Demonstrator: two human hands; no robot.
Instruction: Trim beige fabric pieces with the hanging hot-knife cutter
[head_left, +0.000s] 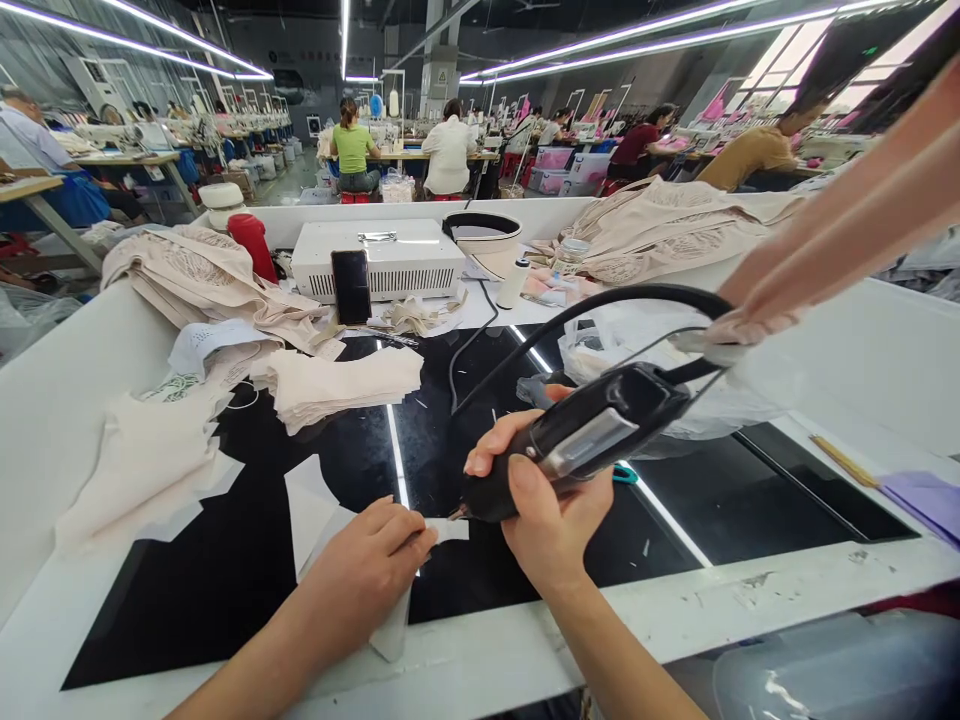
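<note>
In right hand (pixel 553 520), black tool (pixel 589 442)

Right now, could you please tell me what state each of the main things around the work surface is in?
Left hand: closed, fingers pinching the white strip.
White strip: one end pinched, other end free.
Right hand: wrapped around the black tool.
Black tool: held tilted, tip near the strip.
Phone: upright, screen dark.
Pale fabric pieces: stacked.
Ceiling light: lit.
</note>
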